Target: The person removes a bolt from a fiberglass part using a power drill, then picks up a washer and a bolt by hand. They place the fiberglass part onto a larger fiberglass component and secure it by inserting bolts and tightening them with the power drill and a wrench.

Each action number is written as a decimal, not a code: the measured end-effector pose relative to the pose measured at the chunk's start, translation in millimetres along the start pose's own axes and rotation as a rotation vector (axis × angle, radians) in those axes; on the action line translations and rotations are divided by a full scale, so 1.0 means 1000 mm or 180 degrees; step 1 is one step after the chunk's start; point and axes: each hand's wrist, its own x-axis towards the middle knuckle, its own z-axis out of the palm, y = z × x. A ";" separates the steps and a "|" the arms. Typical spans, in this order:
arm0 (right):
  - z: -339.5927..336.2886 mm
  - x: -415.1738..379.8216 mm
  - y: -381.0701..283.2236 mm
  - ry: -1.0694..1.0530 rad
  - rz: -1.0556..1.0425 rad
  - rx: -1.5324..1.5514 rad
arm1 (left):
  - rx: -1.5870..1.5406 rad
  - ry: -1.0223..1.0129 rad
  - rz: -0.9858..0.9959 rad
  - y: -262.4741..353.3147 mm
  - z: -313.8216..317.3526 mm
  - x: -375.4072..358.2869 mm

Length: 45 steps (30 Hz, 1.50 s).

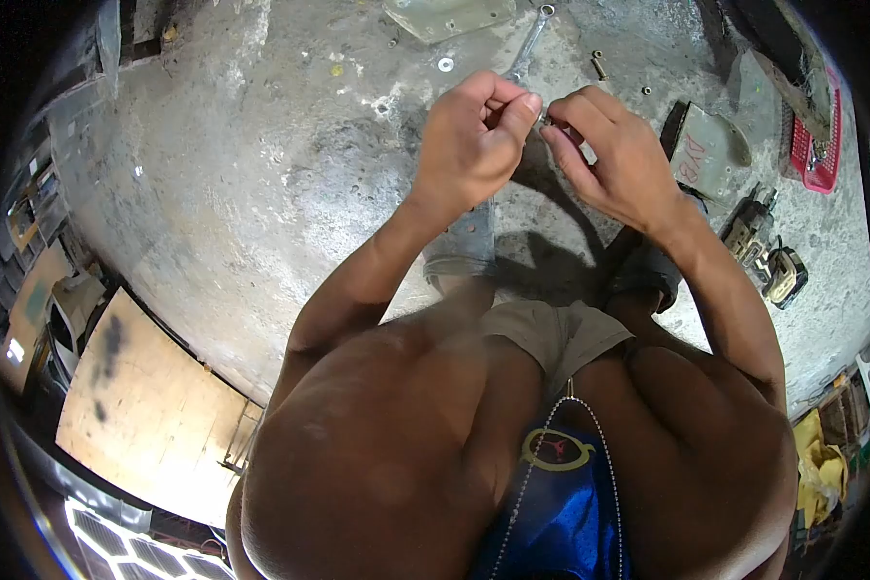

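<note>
My left hand (478,140) is closed in a pinch, with its thumb tip beside a small metal piece (544,119). Thumb and forefinger of my right hand (611,153) close on that piece from the other side. It looks like a fastener, but the fingers cover most of it. Just beyond my left fingers a combination wrench (532,44) lies on the concrete floor. A flat washer (446,65) is left of the wrench. To its right lie a bolt (600,66) and a small nut (647,90).
A metal plate (449,17) lies at the top; another with red writing (706,153) rests right of my hand. Farther right are a power drill (750,227), a battery pack (786,275) and a red plastic basket (822,174). A wooden board (150,406) stands at lower left.
</note>
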 end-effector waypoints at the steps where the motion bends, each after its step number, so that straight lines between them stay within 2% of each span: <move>1: 0.000 -0.002 0.004 -0.0041 -0.0177 -0.0039 | 0.0003 0.0001 -0.0003 0.000 0.000 0.001; 4: -0.002 -0.006 0.008 -0.0065 -0.0457 -0.0169 | 0.0029 -0.0090 -0.0057 0.000 -0.001 0.002; 6: -0.003 -0.008 0.012 -0.0053 -0.0565 -0.0264 | -0.0242 -0.0280 -0.0519 0.003 -0.002 0.001; 8: 0.000 -0.010 0.018 0.0065 -0.0859 -0.0444 | -0.0377 -0.0303 -0.0720 0.009 -0.002 0.001; 10: -0.001 -0.010 0.015 0.0056 -0.0825 -0.0411 | -0.0515 -0.0328 -0.0921 0.008 0.000 0.000; 13: -0.004 -0.012 0.015 -0.0036 -0.0709 -0.0381 | -0.0383 -0.0192 -0.0716 -0.001 0.007 -0.003; 18: -0.003 -0.011 0.012 -0.0056 -0.0518 -0.0273 | 0.0506 0.0233 -0.0088 0.016 0.012 -0.009; 21: 0.002 -0.014 0.008 0.0074 -0.0225 0.0223 | 0.0366 0.0240 0.0186 0.013 0.013 -0.011; 23: 0.008 -0.021 0.002 -0.0366 0.1489 0.1859 | 0.0431 0.0212 0.0409 0.011 0.013 -0.011; 24: 0.009 -0.017 -0.010 -0.0266 0.2284 0.3458 | 0.0487 0.0178 0.0644 0.010 0.013 -0.010; 25: 0.002 -0.012 -0.021 -0.0219 0.3146 0.4256 | 0.0460 0.0167 0.0666 0.005 0.015 -0.007; 27: 0.008 -0.022 -0.006 -0.0760 0.3694 0.6652 | 0.0242 0.0129 0.1766 -0.009 0.018 -0.003; 28: 0.008 -0.026 -0.004 -0.0782 0.3653 0.6528 | -0.0027 -0.0211 0.1678 -0.012 0.019 -0.004; 29: 0.006 -0.033 -0.001 -0.0743 0.3406 0.6500 | -0.0076 -0.0215 0.1716 -0.014 0.018 -0.005; 31: -0.010 -0.040 0.005 -0.0258 0.3573 0.5436 | -0.0174 -0.0734 0.1207 0.000 0.015 -0.010; 33: -0.029 -0.059 0.026 0.0514 0.3266 0.4053 | -0.0316 -0.0497 0.1189 -0.001 0.017 -0.004; 35: -0.062 -0.090 0.072 0.0967 0.2838 0.3338 | 0.0148 0.0048 0.1500 -0.023 0.006 0.004; 36: -0.080 -0.106 0.093 0.1520 0.2781 0.3427 | 0.0128 0.0170 0.0779 -0.027 0.001 0.002; 37: -0.105 -0.121 0.116 0.2131 0.2765 0.3345 | 0.0144 0.0184 0.0766 -0.028 -0.006 0.004; 38: -0.129 -0.135 0.133 0.2441 0.2362 0.3846 | 0.0190 0.0293 0.0427 -0.028 -0.013 0.009; 39: -0.152 -0.149 0.152 0.2535 0.2032 0.3730 | 0.0238 0.0400 0.0092 -0.030 -0.018 0.014; 40: -0.175 -0.163 0.171 0.2780 0.1899 0.3753 | 0.0101 0.0493 0.0168 -0.036 -0.020 0.017; 41: -0.183 -0.170 0.173 0.2688 0.1739 0.3929 | 0.0124 0.0499 0.0172 -0.039 -0.021 0.021; 43: -0.180 -0.166 0.177 0.3507 0.2512 0.2998 | 0.0316 0.0641 0.0094 -0.041 -0.021 0.024; 45: -0.155 -0.130 0.144 0.3043 0.2849 0.2059 | 0.0564 0.0445 0.0090 -0.041 -0.020 0.024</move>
